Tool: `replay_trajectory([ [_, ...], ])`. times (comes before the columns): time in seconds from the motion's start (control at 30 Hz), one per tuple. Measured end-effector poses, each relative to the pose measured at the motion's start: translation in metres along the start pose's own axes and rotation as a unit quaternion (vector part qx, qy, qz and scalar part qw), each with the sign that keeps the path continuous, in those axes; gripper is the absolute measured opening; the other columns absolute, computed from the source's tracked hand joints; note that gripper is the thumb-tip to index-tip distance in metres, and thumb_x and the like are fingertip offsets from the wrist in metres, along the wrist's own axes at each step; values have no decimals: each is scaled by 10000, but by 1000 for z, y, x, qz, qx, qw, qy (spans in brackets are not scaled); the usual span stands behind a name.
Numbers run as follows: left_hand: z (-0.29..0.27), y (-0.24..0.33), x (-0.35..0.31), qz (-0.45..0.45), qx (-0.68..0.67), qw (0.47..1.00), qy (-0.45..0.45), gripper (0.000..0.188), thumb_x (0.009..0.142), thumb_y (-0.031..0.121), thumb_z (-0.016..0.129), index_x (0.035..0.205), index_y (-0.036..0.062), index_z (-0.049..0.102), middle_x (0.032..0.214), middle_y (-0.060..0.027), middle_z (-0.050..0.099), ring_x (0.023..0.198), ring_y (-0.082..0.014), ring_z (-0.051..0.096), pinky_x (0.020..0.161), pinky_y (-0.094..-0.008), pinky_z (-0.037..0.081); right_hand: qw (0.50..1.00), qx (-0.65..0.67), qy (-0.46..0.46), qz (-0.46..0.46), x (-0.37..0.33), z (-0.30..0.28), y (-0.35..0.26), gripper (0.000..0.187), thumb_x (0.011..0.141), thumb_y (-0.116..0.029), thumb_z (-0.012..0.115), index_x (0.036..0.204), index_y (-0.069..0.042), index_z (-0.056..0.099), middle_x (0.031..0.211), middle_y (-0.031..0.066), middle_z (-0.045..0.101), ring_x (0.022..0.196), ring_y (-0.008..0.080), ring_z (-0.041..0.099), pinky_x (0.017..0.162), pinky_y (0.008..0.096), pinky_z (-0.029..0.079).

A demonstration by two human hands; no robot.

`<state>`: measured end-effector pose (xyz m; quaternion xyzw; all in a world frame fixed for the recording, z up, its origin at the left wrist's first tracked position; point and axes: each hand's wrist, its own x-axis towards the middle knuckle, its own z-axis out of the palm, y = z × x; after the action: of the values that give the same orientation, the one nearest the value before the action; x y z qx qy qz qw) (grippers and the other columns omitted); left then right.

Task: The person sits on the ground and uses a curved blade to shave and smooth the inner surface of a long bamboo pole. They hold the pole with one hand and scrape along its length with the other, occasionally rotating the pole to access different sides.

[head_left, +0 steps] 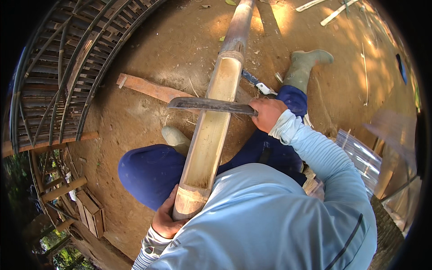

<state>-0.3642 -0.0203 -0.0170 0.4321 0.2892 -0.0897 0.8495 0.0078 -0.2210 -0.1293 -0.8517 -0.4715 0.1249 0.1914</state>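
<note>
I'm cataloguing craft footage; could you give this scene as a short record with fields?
left hand: holds the near end of the bamboo pole
right hand: grips the machete
bamboo pole: long section cut open, pale inside
machete: extends crosswise over the opening
ground: bare earth, wooden plank, white-handled tool
upper left: slatted structure

Bamboo culm (208,146): brown, upper side cut open, pale inside, slanting near left to far right. Machete (202,104): dark, curved blade crossing the opening, tip left.

The top edge crops the bamboo pole (208,139); the right hand (268,114) hides the handle of the machete (211,105).
</note>
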Motion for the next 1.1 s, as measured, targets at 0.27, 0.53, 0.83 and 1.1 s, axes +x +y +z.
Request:
replay_trajectory([
  [0.27, 7, 2, -2, 6, 44, 999, 17, 1085, 740, -118, 840, 1604, -44, 188, 1576, -182, 423, 1422, -252, 453, 1200, -411, 353, 999, -23, -11, 23, 5, -1, 11, 273, 783, -175, 703, 1041, -90, 687, 941, 142, 715, 878, 377, 701, 751, 477, 570],
  [0.53, 3, -2, -1, 1, 35, 999, 16, 1092, 746, -131, 830, 1611, -31, 172, 1568, -181, 434, 1419, -251, 456, 1193, -411, 367, 999, -6, -20, 34, 12, -6, 16, 276, 786, -200, 713, 1038, -89, 695, 1006, 152, 721, 939, 383, 690, 794, 477, 562],
  [0.83, -1, -2, -2, 4, 32, 999, 14, 1083, 748, -131, 832, 1608, -33, 182, 1578, -180, 416, 1420, -250, 454, 1194, -408, 364, 1000, 15, -22, 7, 16, -3, 17, 282, 807, -185, 684, 1067, -77, 694, 951, 185, 717, 919, 415, 687, 811, 501, 560],
  [1.1, 2, -2, -4, 7, 2, 1000, 25, 1106, 733, -93, 864, 1600, -60, 178, 1575, -172, 420, 1414, -234, 450, 1193, -397, 360, 1000, -4, -8, -3, 21, 5, 32, 281, 806, -168, 675, 1070, -73, 698, 977, 188, 716, 946, 424, 676, 848, 498, 552],
])
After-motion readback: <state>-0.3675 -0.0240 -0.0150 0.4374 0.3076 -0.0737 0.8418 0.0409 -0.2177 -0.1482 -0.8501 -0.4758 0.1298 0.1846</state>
